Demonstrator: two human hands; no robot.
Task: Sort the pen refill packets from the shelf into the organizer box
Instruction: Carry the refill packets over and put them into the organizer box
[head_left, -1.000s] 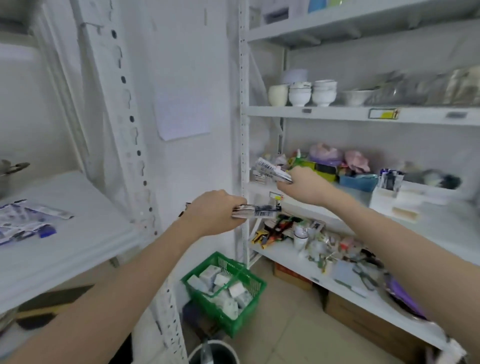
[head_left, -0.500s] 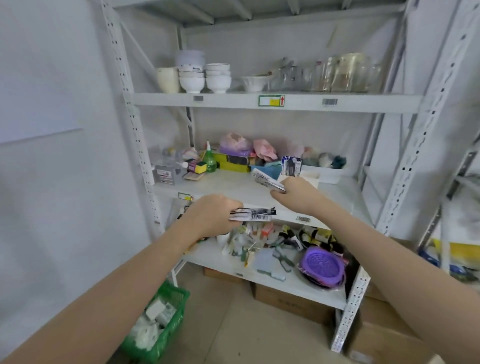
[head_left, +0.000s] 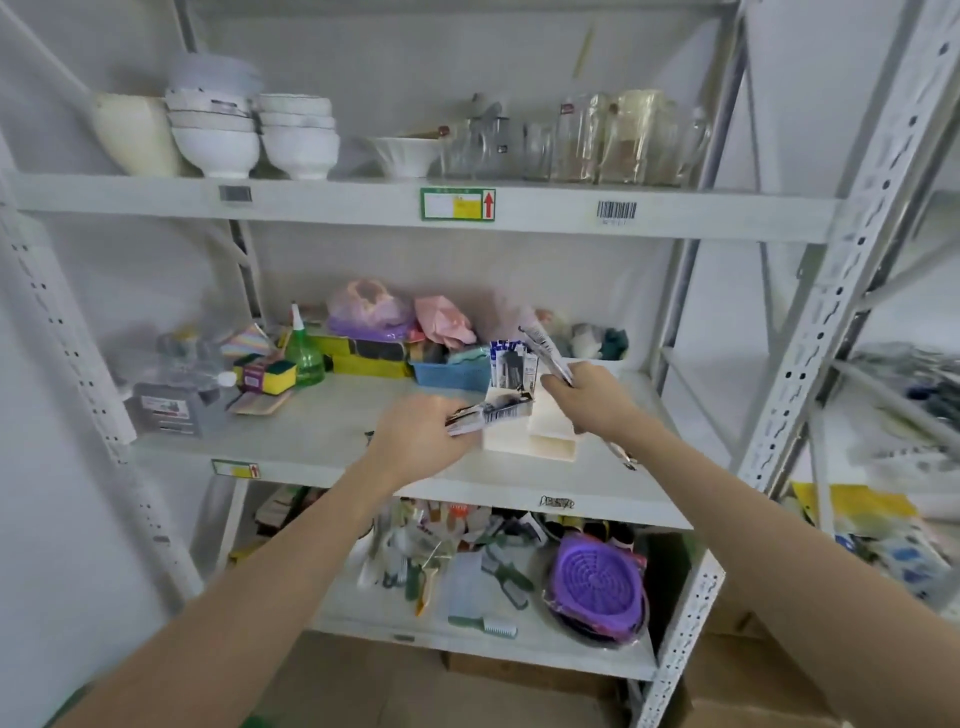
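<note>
My left hand (head_left: 415, 439) grips a flat pen refill packet (head_left: 493, 414) with a barcode, its free end over the near left corner of the white organizer box (head_left: 550, 441). My right hand (head_left: 587, 397) holds a second refill packet (head_left: 543, 345) tilted up and to the left, just above the box's right side. The box stands on the middle shelf (head_left: 322, 436). Several refill packets (head_left: 511, 364) stand upright in its back compartment.
A blue basket (head_left: 452, 374), a green spray bottle (head_left: 303, 348), sponges (head_left: 270, 374) and bags crowd the back of the middle shelf. Bowls (head_left: 215, 140) and glass jars (head_left: 597, 140) sit on the shelf above. Tools and a purple strainer (head_left: 597, 582) lie below. A perforated upright (head_left: 810, 322) stands at right.
The view has swung right, from the left rack to the shelf with the organizer box. Both hands, each still holding a packet, have moved to the box.
</note>
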